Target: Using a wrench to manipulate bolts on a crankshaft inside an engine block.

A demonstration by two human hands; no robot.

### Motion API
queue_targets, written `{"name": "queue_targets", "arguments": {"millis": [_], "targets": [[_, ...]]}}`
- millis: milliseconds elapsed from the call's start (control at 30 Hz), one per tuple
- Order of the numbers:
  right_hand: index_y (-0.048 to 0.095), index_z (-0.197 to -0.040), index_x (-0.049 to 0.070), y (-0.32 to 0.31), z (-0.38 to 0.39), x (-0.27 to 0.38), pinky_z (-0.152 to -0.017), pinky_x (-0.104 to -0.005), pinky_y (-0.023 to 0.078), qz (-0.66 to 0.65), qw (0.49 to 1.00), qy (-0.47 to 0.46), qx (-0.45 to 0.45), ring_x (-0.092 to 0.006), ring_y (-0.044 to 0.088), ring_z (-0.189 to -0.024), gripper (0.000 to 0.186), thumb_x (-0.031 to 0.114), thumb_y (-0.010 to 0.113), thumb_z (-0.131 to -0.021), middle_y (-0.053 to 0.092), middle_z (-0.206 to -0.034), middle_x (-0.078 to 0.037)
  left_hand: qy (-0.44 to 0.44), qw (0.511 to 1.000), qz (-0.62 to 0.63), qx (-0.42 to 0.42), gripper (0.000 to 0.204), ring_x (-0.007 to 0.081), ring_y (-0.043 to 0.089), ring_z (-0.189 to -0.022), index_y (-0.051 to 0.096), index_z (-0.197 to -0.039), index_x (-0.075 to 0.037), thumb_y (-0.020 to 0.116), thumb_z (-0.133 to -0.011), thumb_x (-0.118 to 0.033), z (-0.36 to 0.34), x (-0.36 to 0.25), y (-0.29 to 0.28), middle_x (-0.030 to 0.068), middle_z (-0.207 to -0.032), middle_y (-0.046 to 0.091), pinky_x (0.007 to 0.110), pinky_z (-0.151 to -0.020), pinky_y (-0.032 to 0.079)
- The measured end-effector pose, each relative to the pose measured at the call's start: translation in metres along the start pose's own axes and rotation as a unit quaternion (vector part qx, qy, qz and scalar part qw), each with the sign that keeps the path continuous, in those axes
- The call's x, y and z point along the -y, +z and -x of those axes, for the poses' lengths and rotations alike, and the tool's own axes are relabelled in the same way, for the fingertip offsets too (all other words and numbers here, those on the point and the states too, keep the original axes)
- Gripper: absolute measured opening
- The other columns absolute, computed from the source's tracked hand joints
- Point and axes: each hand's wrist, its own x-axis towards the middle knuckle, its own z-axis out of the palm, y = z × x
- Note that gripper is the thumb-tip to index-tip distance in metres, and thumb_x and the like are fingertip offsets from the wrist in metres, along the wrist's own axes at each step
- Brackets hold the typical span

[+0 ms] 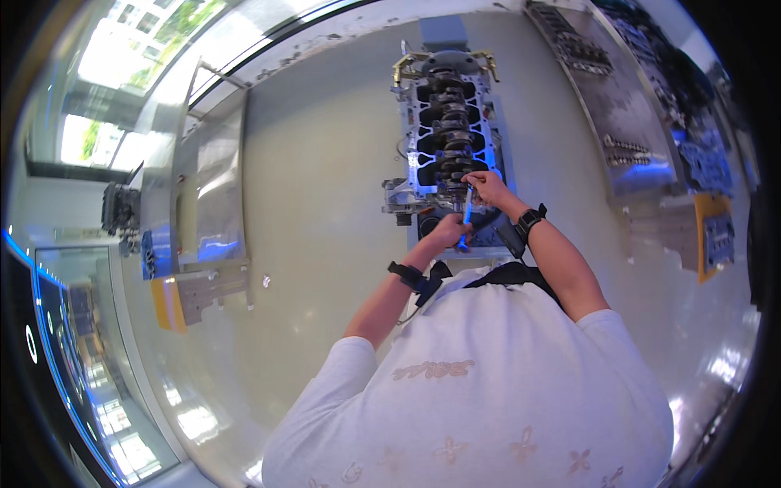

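An engine block (413, 150) stands in front of me, its open side up, with the crankshaft (452, 126) lying along its middle. At its near end I hold a slim, shiny wrench (468, 207) that catches blue light; its exact type is too small to tell. My left hand (447, 232) is closed around the lower part of the wrench. Higher up, by the near end of the crankshaft, my right hand (490, 189) closes its fingers on the wrench's upper end. My fingers hide part of the tool and whatever its far end touches.
Brass-coloured clamps (488, 65) sit at the block's far end. On the right, a metal bench (586, 102) carries rows of engine parts. Another metal table (213, 175) stands left, near a dark engine assembly (121, 210). Pale floor (317, 163) lies between.
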Motion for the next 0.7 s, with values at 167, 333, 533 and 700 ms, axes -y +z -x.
{"name": "queue_targets", "arguments": {"millis": [167, 333, 533, 700], "targets": [[0.065, -0.103, 0.008, 0.009, -0.008, -0.037, -0.044, -0.0239, 0.046, -0.119, 0.987, 0.009, -0.110, -0.0101, 0.055, -0.047, 0.023, 0.022, 0.048, -0.096, 0.060, -0.065, -0.001, 0.105, 0.850, -0.491, -0.160, 0.026, 0.0339, 0.064, -0.080, 0.065, -0.094, -0.007, 0.055, -0.088, -0.030, 0.007, -0.045, -0.062, 0.0164, -0.086, 0.066, 0.048, -0.070, 0.047], [0.065, -0.104, 0.010, 0.025, 0.006, -0.014, -0.041, -0.0244, 0.045, -0.072, 0.987, 0.056, -0.131, -0.0104, 0.054, -0.044, 0.024, 0.024, 0.047, -0.096, 0.064, -0.068, -0.003, 0.319, 0.670, -0.656, -0.139, 0.028, 0.0285, 0.061, -0.087, 0.066, -0.089, -0.011, 0.057, -0.087, -0.037, -0.022, -0.098, -0.121, 0.0126, -0.081, 0.065, 0.042, -0.077, 0.040], [0.065, -0.103, 0.009, 0.012, 0.005, -0.008, -0.040, -0.0254, 0.042, -0.104, 0.981, 0.115, -0.119, -0.0107, 0.053, -0.045, 0.027, 0.030, 0.049, -0.095, 0.062, -0.065, -0.003, 0.325, 0.657, -0.667, -0.138, 0.028, 0.0277, 0.058, -0.086, 0.066, -0.083, -0.011, 0.059, -0.085, -0.037, -0.010, -0.137, -0.108, 0.0099, -0.078, 0.063, 0.041, -0.081, 0.039], [0.067, -0.096, 0.003, -0.017, -0.012, 0.008, -0.045, -0.0254, 0.042, -0.067, 0.997, -0.020, -0.043, -0.0100, 0.051, -0.048, 0.028, 0.028, 0.053, -0.094, 0.059, -0.063, -0.003, 0.206, 0.716, -0.617, -0.253, 0.027, 0.0287, 0.061, -0.086, 0.069, -0.087, -0.012, 0.060, -0.085, -0.037, 0.032, -0.129, -0.079, 0.0110, -0.083, 0.065, 0.041, -0.075, 0.044]]}}
